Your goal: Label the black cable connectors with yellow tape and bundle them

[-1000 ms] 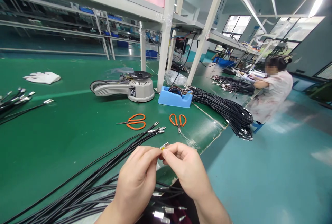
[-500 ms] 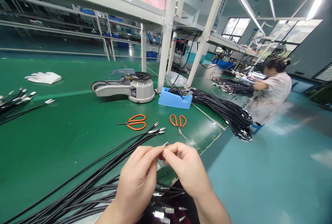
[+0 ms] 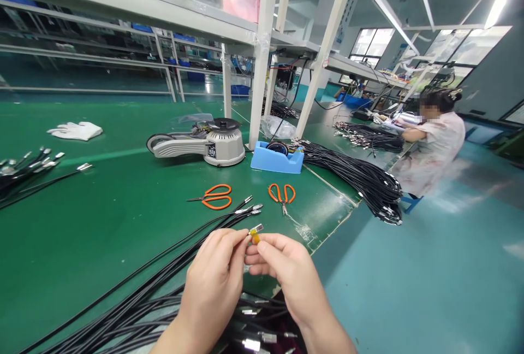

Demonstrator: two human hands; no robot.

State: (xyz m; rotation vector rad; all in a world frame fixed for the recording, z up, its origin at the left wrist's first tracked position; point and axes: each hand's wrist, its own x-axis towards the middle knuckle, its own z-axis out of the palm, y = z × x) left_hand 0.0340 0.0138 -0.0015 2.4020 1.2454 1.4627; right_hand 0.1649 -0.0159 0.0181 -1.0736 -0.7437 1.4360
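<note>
Between the fingertips of my left hand (image 3: 213,277) is a cable with a small silver metal connector (image 3: 257,228) at its end. My right hand (image 3: 290,277) pinches a short piece of amber tape (image 3: 256,239), which touches the connector just behind its metal shell. Both hands are close together over the table's front edge. Under and left of them run several black cables (image 3: 143,277), with more silver connector ends near my lap (image 3: 251,344). Two pairs of orange-handled scissors (image 3: 216,198) lie beyond my hands, one pair right of the other.
A grey round tape dispenser (image 3: 223,146) stands behind the scissors, beside a blue tape dispenser (image 3: 276,161). Shelf posts (image 3: 260,70) rise there. Cable bundles lie right (image 3: 356,173) and left (image 3: 33,171); a white glove (image 3: 76,130) is at far left. A person (image 3: 434,141) sits at right.
My right hand has drawn slightly away from my left fingertips, and its fingers have shifted. The connector and amber tape now show between the hands. The view has tilted slightly.
</note>
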